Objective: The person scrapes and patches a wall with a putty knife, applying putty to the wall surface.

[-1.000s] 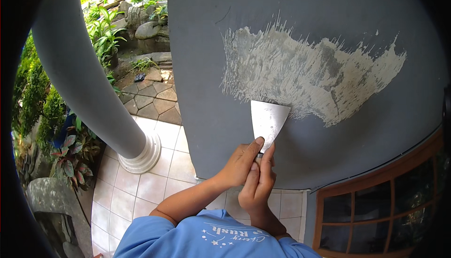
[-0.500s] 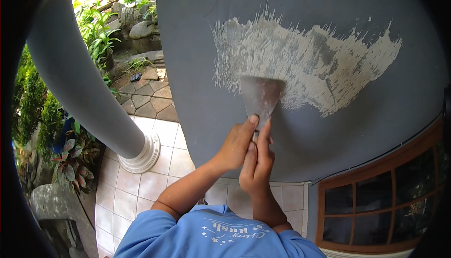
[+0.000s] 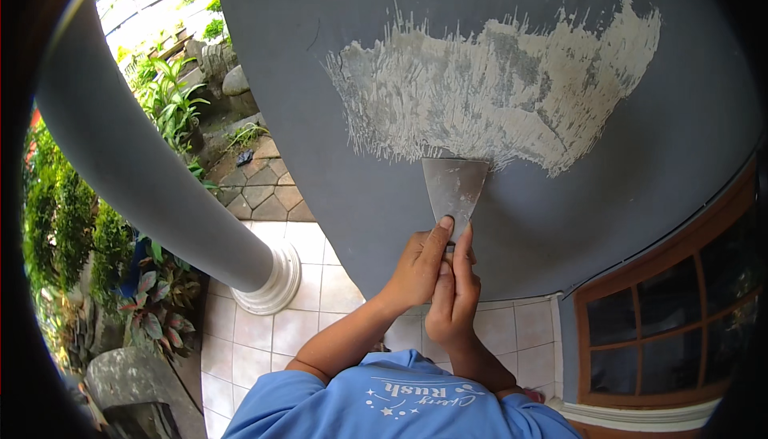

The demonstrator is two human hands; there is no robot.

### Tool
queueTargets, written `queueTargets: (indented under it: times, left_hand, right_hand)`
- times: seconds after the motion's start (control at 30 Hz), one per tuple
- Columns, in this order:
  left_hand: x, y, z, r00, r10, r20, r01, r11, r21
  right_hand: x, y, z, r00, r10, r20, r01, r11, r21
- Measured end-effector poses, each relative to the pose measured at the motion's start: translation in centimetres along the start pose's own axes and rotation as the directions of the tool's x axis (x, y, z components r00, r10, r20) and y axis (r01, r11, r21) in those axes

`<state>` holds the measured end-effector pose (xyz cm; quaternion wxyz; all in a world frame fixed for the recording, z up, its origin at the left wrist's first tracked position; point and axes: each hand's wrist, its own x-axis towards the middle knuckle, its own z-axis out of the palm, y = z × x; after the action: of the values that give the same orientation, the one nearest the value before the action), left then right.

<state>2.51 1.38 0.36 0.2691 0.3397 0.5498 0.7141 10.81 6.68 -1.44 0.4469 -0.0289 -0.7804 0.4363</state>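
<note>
Both hands are closed on one scraper (image 3: 455, 185), a wide metal blade flecked with pale dust. My left hand (image 3: 419, 267) grips it from the left, its thumb pressed on the base of the blade. My right hand (image 3: 455, 299) wraps the handle from below, one finger stretched up along the blade's side. The handle is mostly hidden by the fingers. At the lower border of a rough, pale scraped patch (image 3: 496, 91) on the grey wall (image 3: 320, 175), the blade's straight edge meets the surface. Streaky marks ring the patch.
To the left, a round grey column (image 3: 160, 159) rises from a white base (image 3: 276, 283) on the pale tiled floor (image 3: 264, 331). Plants (image 3: 68, 215) and stone paving (image 3: 264, 191) lie beyond it. A wood-framed window (image 3: 652, 327) is at the lower right.
The scraper has come down the wall, from over the scraped patch to its lower border, with both hands still around it. My view has shifted and turned slightly.
</note>
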Motion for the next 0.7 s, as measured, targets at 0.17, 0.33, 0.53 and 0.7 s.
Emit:
queueTargets:
  times: [0.17,0.33,0.53,0.7]
  left_hand:
    - [-0.2,1.7,-0.1,0.997,-0.072,-0.017,0.071,0.996,-0.055]
    - [-0.8,0.4,-0.2,0.998,0.006,-0.057,-0.002,0.996,0.084]
    - [1.8,2.1,-1.6,0.995,0.020,-0.098,-0.001,0.981,0.192]
    - [0.4,1.6,-1.4,0.999,0.004,-0.046,0.002,0.993,0.121]
  right_hand:
    - [0.2,0.2,0.7,1.000,-0.002,-0.007,0.003,0.993,0.114]
    - [-1.1,1.1,1.0,0.999,-0.019,-0.035,0.025,0.980,0.195]
    - [2.1,1.2,2.4,0.999,0.051,-0.005,-0.048,0.977,0.209]
    - [0.6,0.0,1.4,1.000,-0.028,0.012,0.027,0.997,0.071]
